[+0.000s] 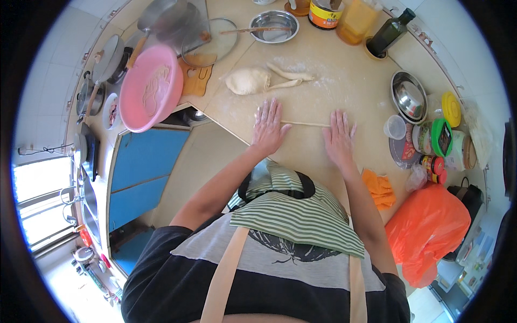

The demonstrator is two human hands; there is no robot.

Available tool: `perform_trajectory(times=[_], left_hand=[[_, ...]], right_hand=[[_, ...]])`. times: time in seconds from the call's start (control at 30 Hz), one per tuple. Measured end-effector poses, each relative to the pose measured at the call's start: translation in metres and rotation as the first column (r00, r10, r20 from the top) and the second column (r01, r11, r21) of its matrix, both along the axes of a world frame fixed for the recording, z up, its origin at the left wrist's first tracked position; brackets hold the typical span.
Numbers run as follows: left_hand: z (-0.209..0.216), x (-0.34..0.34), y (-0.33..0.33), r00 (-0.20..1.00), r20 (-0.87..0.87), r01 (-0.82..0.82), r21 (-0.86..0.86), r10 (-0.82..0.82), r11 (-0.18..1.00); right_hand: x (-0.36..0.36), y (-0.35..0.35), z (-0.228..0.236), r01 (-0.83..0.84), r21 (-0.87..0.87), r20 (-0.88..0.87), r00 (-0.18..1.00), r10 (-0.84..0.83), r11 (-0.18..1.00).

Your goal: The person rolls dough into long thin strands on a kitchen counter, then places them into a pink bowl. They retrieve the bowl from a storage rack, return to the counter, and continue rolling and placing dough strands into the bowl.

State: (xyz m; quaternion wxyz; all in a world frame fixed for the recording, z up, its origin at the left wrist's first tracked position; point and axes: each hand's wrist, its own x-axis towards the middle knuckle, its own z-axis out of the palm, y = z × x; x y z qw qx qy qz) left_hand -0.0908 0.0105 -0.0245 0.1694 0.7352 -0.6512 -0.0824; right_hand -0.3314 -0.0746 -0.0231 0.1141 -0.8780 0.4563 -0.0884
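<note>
A thin strand of dough (306,124) lies across the floured counter (344,97), its middle showing between my hands. My left hand (269,128) rests flat over its left end, fingers stretched forward. Over the other end, my right hand (339,139) is pressed flat too, its fingers extended. What lies beneath both palms is hidden. Just beyond my left hand sits a pale lump of dough (245,81). Two thicker dough strips (291,74) reach rightward from beside the lump, with loose flour scattered around them.
At left, a pink basin (175,94) holds dough strands, next to a wooden board (195,81) and a glass lid (209,40). Chopsticks cross a steel bowl (276,36) at the back. Bottles, jars and metal bowls (408,97) line the right; an orange cloth (378,189) lies nearer.
</note>
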Motion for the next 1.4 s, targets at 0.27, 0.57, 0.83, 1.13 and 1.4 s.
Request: perform_trajectory(times=[0.27,0.57,0.83,1.13,1.4], left_hand=[[0.007,0.014,0.028,1.0,-0.001,0.029,0.057,-0.029,0.998],[0.007,0.021,0.049,0.999,-0.029,-0.034,0.069,0.036,0.997],[0.002,0.04,0.014,0.998,0.063,-0.026,-0.033,0.028,0.999],[0.006,0.05,0.036,0.998,0.055,-0.008,0.057,0.005,0.998],[0.006,0.054,0.046,0.998,0.039,-0.055,0.092,0.052,0.994]], right_hand=[[-0.027,0.018,0.006,-0.04,0.094,-0.097,0.994,0.049,0.995],[-0.035,0.025,0.011,0.005,0.169,-0.124,0.992,0.016,0.986],[-0.02,-0.015,0.006,0.041,0.083,0.012,0.999,-0.042,0.996],[-0.04,-0.005,0.007,0.031,0.108,-0.082,0.996,-0.022,0.994],[-0.046,0.004,0.013,0.099,0.201,-0.297,0.954,-0.035,0.975]])
